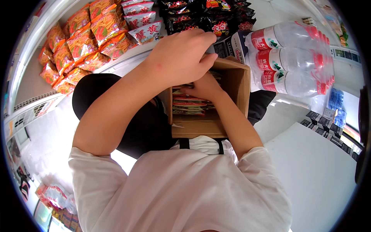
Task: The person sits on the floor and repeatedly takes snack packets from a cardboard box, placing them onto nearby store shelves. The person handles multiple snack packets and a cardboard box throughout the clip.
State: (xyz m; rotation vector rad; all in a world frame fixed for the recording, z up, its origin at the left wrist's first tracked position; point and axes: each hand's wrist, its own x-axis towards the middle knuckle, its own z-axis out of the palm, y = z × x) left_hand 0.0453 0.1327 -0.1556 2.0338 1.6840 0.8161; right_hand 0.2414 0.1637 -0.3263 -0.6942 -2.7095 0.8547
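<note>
An open cardboard box [237, 87] rests on my lap, its inside facing up. Flat packets with red and green edges [189, 108] stand in a row within it. My right hand [205, 87] reaches into the box over these packets; my left forearm and hand hide part of it, so its grip is unclear. Above the box's far side is my left hand [182, 55], fingers bent towards the shelf. Its fingertips lie close to black snack packets [218, 27], and whether they hold anything is hidden.
Orange snack bags [82, 43] and white-and-red packets [145, 30] fill the shelf [27, 94] at left and ahead. Shrink-wrapped bottles [289, 58] stand right of the box beside a dark printed carton [230, 47]. A white surface [313, 174] extends at lower right.
</note>
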